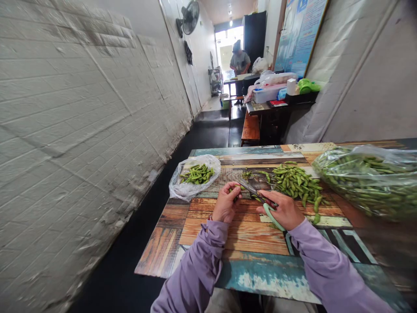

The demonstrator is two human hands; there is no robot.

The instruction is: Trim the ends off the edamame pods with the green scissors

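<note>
My left hand [226, 203] is closed on a green edamame pod [235, 188], held over the table in a pinch. In my right hand [282, 210] is a pair of scissors [269, 214] with pale green handles. The dark blades point left and reach the pod at my left fingertips; I cannot tell whether they touch it. Just beyond my right hand lies a loose pile of edamame pods [297, 181]. A small heap of trimmed bits [246, 174] sits past the blade tips. To the left, an open clear plastic bag [177, 188] holds several pods [197, 174].
A large clear bag [374, 174] full of pods stands on the right of the patchwork wood-pattern table [208, 230]. A white brick wall [81, 130] runs along the left. Farther back are a cluttered table [260, 108], an orange bench [250, 127] and a person [240, 63].
</note>
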